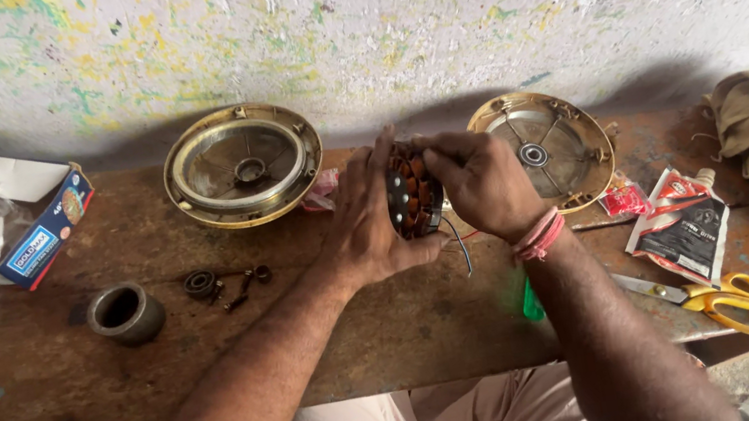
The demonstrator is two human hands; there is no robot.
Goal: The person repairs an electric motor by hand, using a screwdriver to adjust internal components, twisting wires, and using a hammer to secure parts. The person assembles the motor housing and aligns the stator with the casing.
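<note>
On a rust-stained desk point(39, 388), an open carton point(2, 227), a metal ring point(123, 313) and loose small parts point(225, 284) lie left of a round housing shell point(242, 165). At centre, left hand point(367, 227) and right hand point(484, 184) clamp together on a copper-wound stator point(413, 196) held above the desk; its thin wires point(463, 252) could snag, or it might drop. Yellow-handled scissors point(729, 298) lie at right.

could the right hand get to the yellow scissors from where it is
Probably yes. The right hand is busy holding the wound coil with the left hand, but the yellow scissors lie uncovered on the bench beside that forearm.
</note>
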